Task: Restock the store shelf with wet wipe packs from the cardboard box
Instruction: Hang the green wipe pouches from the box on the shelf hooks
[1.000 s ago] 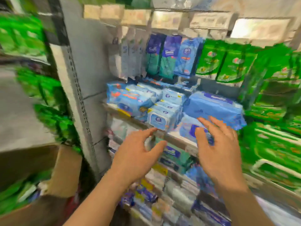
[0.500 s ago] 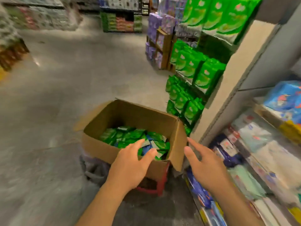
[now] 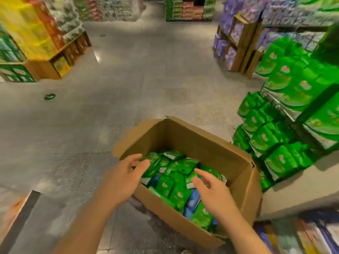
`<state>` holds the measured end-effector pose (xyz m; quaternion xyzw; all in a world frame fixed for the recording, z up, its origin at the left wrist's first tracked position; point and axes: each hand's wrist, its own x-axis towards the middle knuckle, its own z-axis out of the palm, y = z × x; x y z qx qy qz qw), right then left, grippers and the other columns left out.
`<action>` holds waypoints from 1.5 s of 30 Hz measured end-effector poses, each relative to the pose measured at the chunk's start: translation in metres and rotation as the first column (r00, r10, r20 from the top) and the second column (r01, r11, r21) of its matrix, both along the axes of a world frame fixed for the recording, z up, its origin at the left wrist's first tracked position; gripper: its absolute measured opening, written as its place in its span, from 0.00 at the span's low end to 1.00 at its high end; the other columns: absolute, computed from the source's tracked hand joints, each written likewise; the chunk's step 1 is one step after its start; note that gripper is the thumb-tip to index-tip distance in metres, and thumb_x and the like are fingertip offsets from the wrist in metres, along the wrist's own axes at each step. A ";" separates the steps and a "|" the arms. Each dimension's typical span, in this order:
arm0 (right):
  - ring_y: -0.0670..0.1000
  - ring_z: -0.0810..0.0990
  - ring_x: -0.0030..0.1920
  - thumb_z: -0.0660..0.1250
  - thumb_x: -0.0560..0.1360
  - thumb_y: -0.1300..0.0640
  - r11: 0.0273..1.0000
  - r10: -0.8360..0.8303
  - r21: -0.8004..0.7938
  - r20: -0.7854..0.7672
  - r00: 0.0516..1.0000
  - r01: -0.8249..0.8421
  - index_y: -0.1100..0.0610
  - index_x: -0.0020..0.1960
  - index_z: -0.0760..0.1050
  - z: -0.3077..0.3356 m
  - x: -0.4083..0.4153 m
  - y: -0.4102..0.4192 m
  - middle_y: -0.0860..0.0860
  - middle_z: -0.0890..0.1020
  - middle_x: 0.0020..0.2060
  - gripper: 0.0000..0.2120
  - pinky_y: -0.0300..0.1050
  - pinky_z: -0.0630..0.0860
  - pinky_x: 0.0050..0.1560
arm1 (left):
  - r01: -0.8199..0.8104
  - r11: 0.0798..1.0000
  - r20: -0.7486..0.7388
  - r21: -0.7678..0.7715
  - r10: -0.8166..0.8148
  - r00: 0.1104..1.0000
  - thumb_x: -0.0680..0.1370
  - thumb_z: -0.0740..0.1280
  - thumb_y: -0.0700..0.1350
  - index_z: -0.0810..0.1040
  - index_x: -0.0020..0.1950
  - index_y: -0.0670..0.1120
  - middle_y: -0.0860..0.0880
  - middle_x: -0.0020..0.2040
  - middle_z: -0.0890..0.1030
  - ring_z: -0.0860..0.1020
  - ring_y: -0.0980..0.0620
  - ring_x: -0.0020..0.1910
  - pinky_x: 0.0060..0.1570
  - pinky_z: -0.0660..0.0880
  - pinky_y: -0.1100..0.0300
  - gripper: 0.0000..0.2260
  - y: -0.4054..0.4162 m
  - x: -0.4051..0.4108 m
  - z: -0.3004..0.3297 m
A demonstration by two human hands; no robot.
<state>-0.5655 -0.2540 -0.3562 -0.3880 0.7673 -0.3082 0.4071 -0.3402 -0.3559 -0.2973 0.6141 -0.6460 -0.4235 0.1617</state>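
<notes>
Hands empty, fingers loose over cardboard box (image 3: 207, 143): you scoop green wet wipe packs (image 3: 176, 173) with left hand (image 3: 121, 182) and right hand (image 3: 212, 193) together.

Single head view, angled down, close above cardboard box (image 3: 201, 143).

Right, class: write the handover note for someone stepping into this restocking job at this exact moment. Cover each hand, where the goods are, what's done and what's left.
Left hand: open, fingers spread over the cardboard box's left edge, holding nothing.
Right hand: open above the packs, holding nothing.
Goods: green wet wipe packs, with a few blue packs, lie loose in the open box on the floor.
Done: hands positioned over the box.
Left: grip packs, carry them to the shelf, repeat until the box is empty.
</notes>
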 end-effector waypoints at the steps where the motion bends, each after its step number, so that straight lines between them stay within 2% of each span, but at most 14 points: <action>1: 0.36 0.78 0.43 0.63 0.82 0.43 1.000 -0.004 0.016 0.029 1.000 0.004 0.39 0.68 0.74 -0.006 -0.002 -0.016 0.44 0.82 0.56 0.15 0.33 0.74 0.43 | -0.016 1.000 0.007 -0.004 0.016 1.000 0.79 0.61 0.61 0.73 0.68 0.58 0.64 0.52 0.75 0.73 0.62 0.49 0.50 0.68 0.62 0.19 -0.012 -0.002 0.001; 4: 0.47 0.83 0.42 0.63 0.82 0.44 0.994 -0.051 0.099 0.122 0.991 0.039 0.42 0.66 0.75 -0.026 -0.004 -0.061 0.45 0.82 0.48 0.14 0.37 0.74 0.36 | -0.059 0.998 0.017 -0.013 0.059 0.998 0.79 0.60 0.61 0.72 0.68 0.59 0.65 0.50 0.74 0.70 0.71 0.43 0.41 0.64 0.69 0.18 -0.042 -0.005 -0.004; 6: 0.50 0.84 0.50 0.63 0.83 0.43 0.981 -0.115 0.181 0.214 0.970 0.076 0.45 0.66 0.75 -0.041 0.000 -0.088 0.46 0.82 0.53 0.14 0.41 0.77 0.41 | -0.106 0.994 0.013 0.015 0.106 0.994 0.78 0.61 0.62 0.74 0.65 0.61 0.68 0.48 0.73 0.69 0.72 0.44 0.40 0.64 0.70 0.17 -0.059 -0.006 -0.014; 10: 0.49 0.83 0.52 0.63 0.83 0.45 0.935 -0.242 0.332 0.339 0.909 0.125 0.49 0.62 0.75 -0.100 0.016 -0.142 0.49 0.82 0.54 0.12 0.53 0.81 0.57 | -0.160 0.982 0.004 0.101 0.161 0.987 0.79 0.63 0.59 0.76 0.62 0.59 0.67 0.48 0.75 0.71 0.72 0.45 0.40 0.64 0.71 0.14 -0.099 -0.009 -0.054; 14: 0.52 0.83 0.51 0.68 0.81 0.47 0.889 -0.364 0.415 0.387 0.847 0.193 0.51 0.56 0.77 -0.177 0.044 -0.197 0.52 0.83 0.52 0.09 0.55 0.80 0.59 | -0.132 0.974 0.064 0.181 0.122 0.990 0.78 0.63 0.58 0.77 0.61 0.59 0.68 0.45 0.77 0.74 0.74 0.43 0.40 0.65 0.73 0.13 -0.144 -0.010 -0.106; 17: 0.53 0.83 0.53 0.72 0.76 0.44 0.866 -0.396 0.445 0.337 0.854 0.226 0.54 0.63 0.79 -0.239 0.071 -0.237 0.51 0.84 0.53 0.20 0.54 0.79 0.59 | -0.114 0.967 0.084 0.229 0.097 0.992 0.78 0.63 0.59 0.78 0.59 0.61 0.68 0.46 0.79 0.73 0.79 0.44 0.38 0.66 0.76 0.11 -0.172 -0.008 -0.143; 20: 0.57 0.81 0.58 0.74 0.72 0.40 0.824 -0.435 0.507 0.279 0.856 0.253 0.59 0.70 0.73 -0.280 0.092 -0.274 0.54 0.81 0.59 0.33 0.48 0.78 0.56 | -0.106 0.955 0.093 0.276 0.083 0.992 0.77 0.64 0.59 0.78 0.58 0.62 0.66 0.48 0.81 0.73 0.79 0.45 0.36 0.67 0.78 0.10 -0.192 -0.008 -0.174; 24: 0.60 0.82 0.57 0.72 0.52 0.25 0.753 -0.440 0.603 0.164 0.883 0.264 0.62 0.61 0.78 -0.336 0.114 -0.311 0.58 0.82 0.58 0.51 0.53 0.81 0.58 | -0.073 0.940 0.077 0.332 0.050 0.996 0.76 0.65 0.58 0.78 0.57 0.63 0.68 0.47 0.81 0.75 0.77 0.46 0.39 0.69 0.76 0.10 -0.203 -0.010 -0.201; 26: 0.61 0.81 0.58 0.72 0.48 0.24 0.731 -0.413 0.626 0.090 0.906 0.271 0.60 0.61 0.78 -0.367 0.118 -0.317 0.59 0.81 0.60 0.53 0.56 0.80 0.59 | -0.066 0.934 0.068 0.350 0.045 0.997 0.76 0.66 0.58 0.79 0.56 0.63 0.69 0.47 0.81 0.76 0.75 0.46 0.43 0.70 0.73 0.10 -0.205 -0.010 -0.208; 30: 0.59 0.83 0.55 0.79 0.48 0.31 0.707 -0.497 0.658 0.201 0.844 0.260 0.59 0.60 0.81 -0.372 0.114 -0.319 0.58 0.82 0.60 0.48 0.56 0.81 0.58 | -0.051 0.931 0.069 0.363 0.027 0.997 0.76 0.66 0.58 0.79 0.55 0.63 0.70 0.46 0.80 0.77 0.74 0.45 0.47 0.72 0.68 0.09 -0.207 -0.011 -0.215; 33: 0.56 0.86 0.45 0.83 0.55 0.43 0.729 -0.569 0.632 0.344 0.747 0.264 0.59 0.57 0.81 -0.357 0.103 -0.309 0.56 0.86 0.49 0.35 0.54 0.85 0.49 | -0.025 0.921 0.074 0.390 -0.004 0.997 0.76 0.66 0.58 0.79 0.55 0.64 0.69 0.45 0.81 0.78 0.72 0.44 0.47 0.73 0.66 0.09 -0.209 -0.014 -0.213; 36: 0.54 0.87 0.43 0.83 0.60 0.52 0.749 -0.595 0.586 0.391 0.702 0.308 0.59 0.58 0.80 -0.332 0.081 -0.287 0.55 0.87 0.46 0.29 0.46 0.84 0.39 | -0.015 0.906 0.054 0.424 -0.009 0.999 0.76 0.66 0.59 0.79 0.56 0.64 0.65 0.46 0.83 0.80 0.67 0.47 0.55 0.77 0.58 0.10 -0.210 -0.018 -0.209; 39: 0.55 0.86 0.47 0.82 0.61 0.52 0.754 -0.595 0.581 0.404 0.695 0.307 0.58 0.62 0.74 -0.299 0.051 -0.260 0.55 0.85 0.50 0.33 0.52 0.85 0.46 | -0.005 0.902 0.053 0.432 -0.020 0.998 0.73 0.65 0.63 0.79 0.54 0.65 0.62 0.48 0.83 0.81 0.60 0.50 0.57 0.77 0.51 0.12 -0.211 -0.023 -0.204; 45: 0.55 0.88 0.48 0.75 0.75 0.49 0.804 -0.581 0.487 0.523 0.624 0.340 0.52 0.63 0.78 -0.212 -0.006 -0.206 0.52 0.88 0.50 0.19 0.59 0.83 0.54 | 0.004 0.877 -0.006 0.480 -0.001 1.000 0.71 0.64 0.65 0.78 0.56 0.63 0.62 0.54 0.81 0.79 0.57 0.55 0.60 0.76 0.48 0.16 -0.198 -0.046 -0.184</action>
